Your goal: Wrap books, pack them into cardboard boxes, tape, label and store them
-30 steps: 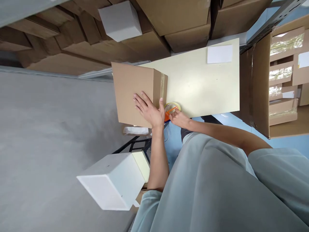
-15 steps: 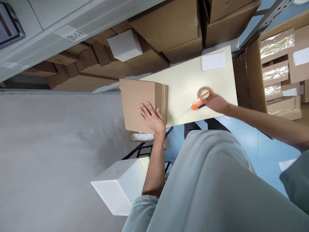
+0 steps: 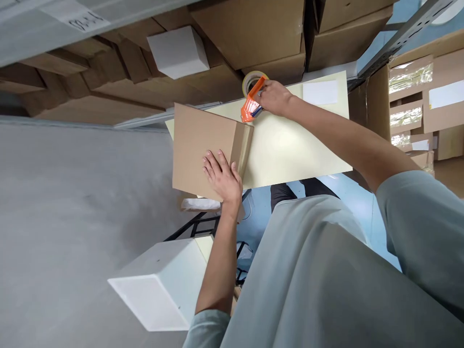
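Observation:
Flat on the top of a brown cardboard box [image 3: 203, 145] lies my left hand [image 3: 223, 179], its fingers spread. The box rests at the left end of a pale yellow board [image 3: 290, 140], with a strip of tape along its right side. My right hand [image 3: 276, 98] is closed around an orange tape dispenser [image 3: 253, 102] that carries a roll of tape [image 3: 250, 79]. The dispenser's front is close to the box's far right corner; whether they touch, I cannot tell.
Cardboard boxes [image 3: 250, 29] and a white box [image 3: 177, 50] fill the shelf behind the board. A white paper [image 3: 319, 92] lies on the board. At the right, an open carton [image 3: 379, 106] holds several taped boxes. A white bin [image 3: 159, 280] stands at lower left.
My right hand has carried the tape dispenser left and away from me, to the box's far right corner. The box has turned slightly, with my left hand still on it.

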Motion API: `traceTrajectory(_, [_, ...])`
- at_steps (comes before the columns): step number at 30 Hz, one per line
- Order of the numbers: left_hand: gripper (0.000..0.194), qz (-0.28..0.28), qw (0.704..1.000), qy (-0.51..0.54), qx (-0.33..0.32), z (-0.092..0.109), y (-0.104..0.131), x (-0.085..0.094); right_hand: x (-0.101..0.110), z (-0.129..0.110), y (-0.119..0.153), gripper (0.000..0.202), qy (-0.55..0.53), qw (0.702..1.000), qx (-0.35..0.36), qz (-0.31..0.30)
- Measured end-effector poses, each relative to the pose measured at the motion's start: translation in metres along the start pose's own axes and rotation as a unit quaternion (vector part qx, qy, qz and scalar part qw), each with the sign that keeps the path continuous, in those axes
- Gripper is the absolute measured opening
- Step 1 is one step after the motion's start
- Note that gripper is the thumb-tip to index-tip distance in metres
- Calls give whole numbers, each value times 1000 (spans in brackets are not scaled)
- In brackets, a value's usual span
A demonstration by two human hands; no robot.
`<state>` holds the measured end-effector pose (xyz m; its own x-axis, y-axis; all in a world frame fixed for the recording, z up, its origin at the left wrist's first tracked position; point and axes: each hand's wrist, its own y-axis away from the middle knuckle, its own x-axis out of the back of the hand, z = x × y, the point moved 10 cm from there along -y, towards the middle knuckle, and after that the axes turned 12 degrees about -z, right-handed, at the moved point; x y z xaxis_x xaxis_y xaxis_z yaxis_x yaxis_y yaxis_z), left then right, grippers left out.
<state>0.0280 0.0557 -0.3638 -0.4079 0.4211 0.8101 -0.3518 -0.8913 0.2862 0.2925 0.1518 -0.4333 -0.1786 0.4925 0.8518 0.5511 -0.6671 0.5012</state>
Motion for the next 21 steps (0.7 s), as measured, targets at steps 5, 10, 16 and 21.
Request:
traceTrajectory(5, [72,-67,996,-23,-53,-31,22,19,-19,-42,43,37,36,997,-62,-35])
traceTrajectory(10, [66,-48,998,-28,-26,-44,29,57,-46,-148,78,41,-20,998,-36,-38])
traceTrajectory(16, [87,16,998,-56,19,14,-37,35,-58,-230,79,40,-90,994,-55,13])
traceTrajectory(21, [61,-16,997,-65,-24,40,-38,-1,-53,-265,66,40,-101,994,-35,37])
